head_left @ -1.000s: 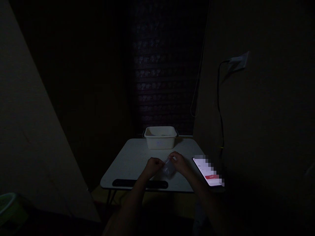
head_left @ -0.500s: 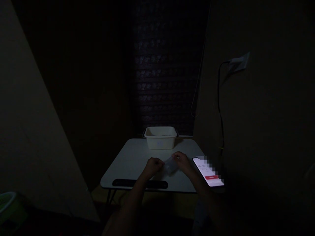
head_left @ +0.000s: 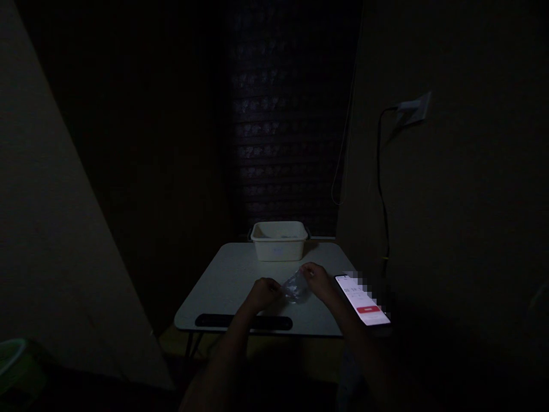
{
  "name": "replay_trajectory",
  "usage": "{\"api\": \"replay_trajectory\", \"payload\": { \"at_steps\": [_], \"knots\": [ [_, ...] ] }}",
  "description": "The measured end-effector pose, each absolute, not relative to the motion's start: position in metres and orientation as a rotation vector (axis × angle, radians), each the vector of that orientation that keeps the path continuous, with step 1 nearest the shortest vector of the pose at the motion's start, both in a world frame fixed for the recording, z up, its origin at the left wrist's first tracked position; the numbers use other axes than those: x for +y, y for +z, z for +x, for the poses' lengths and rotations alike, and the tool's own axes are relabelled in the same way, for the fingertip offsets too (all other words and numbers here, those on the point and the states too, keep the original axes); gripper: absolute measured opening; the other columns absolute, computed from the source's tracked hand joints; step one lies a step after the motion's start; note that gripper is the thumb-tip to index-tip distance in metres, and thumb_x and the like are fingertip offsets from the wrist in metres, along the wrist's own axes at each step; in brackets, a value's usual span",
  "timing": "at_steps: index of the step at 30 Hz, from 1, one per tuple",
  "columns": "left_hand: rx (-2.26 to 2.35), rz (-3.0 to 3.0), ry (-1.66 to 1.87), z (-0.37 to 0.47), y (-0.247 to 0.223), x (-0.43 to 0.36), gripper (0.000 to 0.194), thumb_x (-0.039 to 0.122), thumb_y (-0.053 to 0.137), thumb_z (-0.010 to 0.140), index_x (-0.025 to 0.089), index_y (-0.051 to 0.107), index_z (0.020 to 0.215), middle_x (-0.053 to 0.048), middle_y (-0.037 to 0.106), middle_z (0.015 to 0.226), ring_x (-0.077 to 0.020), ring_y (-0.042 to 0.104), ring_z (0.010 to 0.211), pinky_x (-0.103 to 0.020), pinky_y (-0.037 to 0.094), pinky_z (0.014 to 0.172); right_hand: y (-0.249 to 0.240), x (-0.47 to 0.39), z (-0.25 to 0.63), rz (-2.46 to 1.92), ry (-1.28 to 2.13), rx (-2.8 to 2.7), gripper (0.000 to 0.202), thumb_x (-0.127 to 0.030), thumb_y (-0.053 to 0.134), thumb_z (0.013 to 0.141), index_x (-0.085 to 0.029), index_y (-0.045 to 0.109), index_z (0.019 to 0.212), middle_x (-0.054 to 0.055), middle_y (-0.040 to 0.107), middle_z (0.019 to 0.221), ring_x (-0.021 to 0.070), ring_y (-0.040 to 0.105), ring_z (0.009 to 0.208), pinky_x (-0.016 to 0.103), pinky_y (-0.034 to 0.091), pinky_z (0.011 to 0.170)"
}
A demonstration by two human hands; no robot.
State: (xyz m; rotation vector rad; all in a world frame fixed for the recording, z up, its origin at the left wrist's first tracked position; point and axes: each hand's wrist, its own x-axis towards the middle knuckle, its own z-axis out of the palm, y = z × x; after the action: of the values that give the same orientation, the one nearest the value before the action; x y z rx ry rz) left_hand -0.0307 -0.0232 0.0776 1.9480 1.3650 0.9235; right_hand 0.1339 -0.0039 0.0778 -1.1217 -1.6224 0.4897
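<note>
A clear plastic bag (head_left: 295,289) is stretched between my two hands, low over the white table (head_left: 223,280). My left hand (head_left: 265,292) is closed with its fingertips at the bag's left edge. At the upper right corner of the bag, my right hand (head_left: 316,277) pinches the plastic. Dim light hides whether anything lies inside the bag. Behind the hands, a white plastic tub (head_left: 279,250) with dark side handles stands at the table's far edge; its contents are too dark to make out.
A lit phone (head_left: 362,303) lies at the table's right edge, beside my right forearm. A black slotted strip (head_left: 244,321) runs along the near edge. On the right wall a cable (head_left: 380,166) hangs from an outlet. A green bin (head_left: 19,366) stands at lower left.
My left hand has shifted slightly left and down, drawing the bag wider and flatter. The right hand stays almost in place on its corner.
</note>
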Motion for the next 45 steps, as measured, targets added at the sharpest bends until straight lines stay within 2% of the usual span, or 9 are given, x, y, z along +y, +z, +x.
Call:
{"api": "replay_trajectory", "payload": {
  "at_steps": [3, 5, 10, 15, 21, 35, 45],
  "knots": [
    [1.341, 1.955, 1.019, -0.031, 0.08, -0.024, 0.024, 0.027, 0.047, 0.055, 0.013, 0.057, 0.072, -0.004, 0.06, 0.073, -0.0135, 0.052, 0.067, -0.022, 0.039, 0.059, 0.078, -0.006, 0.13, -1.108, 0.483, -1.679, 0.015, -0.027, 0.04, 0.063, -0.017, 0.05, 0.056, 0.001, 0.053, 0.058, 0.0132, 0.049, 0.06, 0.025, 0.038, 0.058],
    [1.304, 1.934, 1.079, -0.028, 0.082, -0.025, 0.028, 0.031, 0.045, 0.059, 0.012, 0.057, 0.076, -0.006, 0.059, 0.077, -0.0139, 0.052, 0.071, -0.023, 0.039, 0.061, 0.077, -0.008, 0.124, -1.109, 0.479, -1.73, 0.014, -0.024, 0.04, 0.063, -0.017, 0.05, 0.056, 0.001, 0.053, 0.059, 0.0132, 0.049, 0.061, 0.025, 0.038, 0.059],
    [1.255, 1.967, 1.071, -0.02, 0.083, -0.024, 0.023, 0.031, 0.044, 0.059, 0.012, 0.057, 0.063, -0.004, 0.059, 0.064, -0.0126, 0.051, 0.062, -0.022, 0.039, 0.056, 0.076, -0.013, 0.113, -1.081, 0.533, -1.837, 0.01, -0.018, 0.042, 0.061, -0.017, 0.052, 0.058, 0.001, 0.054, 0.06, 0.0127, 0.05, 0.063, 0.024, 0.038, 0.059],
    [1.294, 1.982, 1.078, -0.02, 0.081, -0.023, 0.022, 0.03, 0.042, 0.059, 0.013, 0.055, 0.052, 0.001, 0.053, 0.049, -0.01, 0.047, 0.051, -0.02, 0.035, 0.048, 0.076, -0.014, 0.111, -1.056, 0.573, -1.847, 0.011, -0.016, 0.043, 0.06, -0.017, 0.053, 0.058, 0.0, 0.055, 0.06, 0.0119, 0.05, 0.062, 0.023, 0.038, 0.059],
    [1.327, 1.927, 1.126, -0.024, 0.081, -0.021, 0.016, 0.024, 0.042, 0.055, 0.013, 0.053, 0.051, 0.002, 0.051, 0.049, -0.0087, 0.045, 0.049, -0.019, 0.035, 0.047, 0.077, -0.015, 0.115, -1.067, 0.639, -1.862, 0.013, -0.018, 0.041, 0.061, -0.016, 0.053, 0.057, 0.001, 0.055, 0.06, 0.0119, 0.05, 0.061, 0.023, 0.038, 0.057],
    [1.344, 1.904, 1.117, -0.036, 0.085, -0.02, 0.016, 0.026, 0.043, 0.054, 0.013, 0.05, 0.046, 0.003, 0.048, 0.045, -0.0086, 0.044, 0.046, -0.019, 0.034, 0.045, 0.077, -0.02, 0.129, -1.087, 0.729, -1.853, 0.013, -0.022, 0.042, 0.061, -0.014, 0.052, 0.06, 0.001, 0.054, 0.061, 0.0119, 0.048, 0.061, 0.023, 0.037, 0.056],
    [1.321, 1.949, 1.073, -0.023, 0.084, -0.023, 0.014, 0.02, 0.042, 0.053, 0.013, 0.053, 0.05, 0.002, 0.052, 0.05, -0.0091, 0.046, 0.05, -0.019, 0.035, 0.048, 0.074, -0.013, 0.113, -1.091, 0.709, -1.864, 0.012, -0.016, 0.041, 0.058, -0.015, 0.052, 0.057, 0.001, 0.054, 0.06, 0.0118, 0.049, 0.062, 0.023, 0.037, 0.059]
  ]
}}
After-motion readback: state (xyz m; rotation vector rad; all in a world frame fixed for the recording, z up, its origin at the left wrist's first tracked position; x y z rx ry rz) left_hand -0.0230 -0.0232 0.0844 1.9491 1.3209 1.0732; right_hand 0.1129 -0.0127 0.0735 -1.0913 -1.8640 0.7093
